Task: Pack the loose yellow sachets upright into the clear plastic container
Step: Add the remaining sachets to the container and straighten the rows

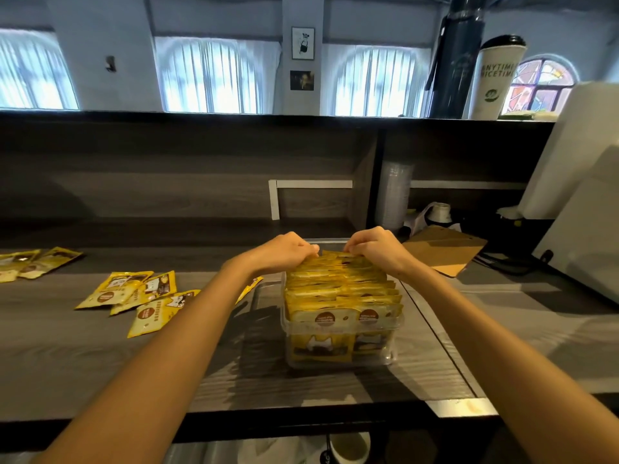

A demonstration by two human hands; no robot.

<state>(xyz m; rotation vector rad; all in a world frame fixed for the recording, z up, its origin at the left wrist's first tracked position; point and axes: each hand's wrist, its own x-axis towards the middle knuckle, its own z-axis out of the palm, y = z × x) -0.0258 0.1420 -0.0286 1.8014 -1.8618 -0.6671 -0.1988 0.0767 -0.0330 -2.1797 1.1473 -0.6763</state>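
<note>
A clear plastic container (338, 361) stands on the wooden counter in front of me, packed with several yellow sachets (345, 289) standing upright in rows. My left hand (288, 251) and my right hand (376, 247) are both at the far end of the container, fingers curled over the top edges of the rearmost sachets. More loose yellow sachets (140, 296) lie flat on the counter to the left, and another small group of sachets (37, 262) lies at the far left edge. One sachet (249, 291) peeks out from under my left forearm.
A brown clipboard (442, 252) lies to the right behind the container. A large white machine (579, 202) fills the right side. A stack of clear cups (395, 195) stands in a shelf recess. A tall bottle (455, 58) and a paper cup (495, 78) stand on the upper ledge.
</note>
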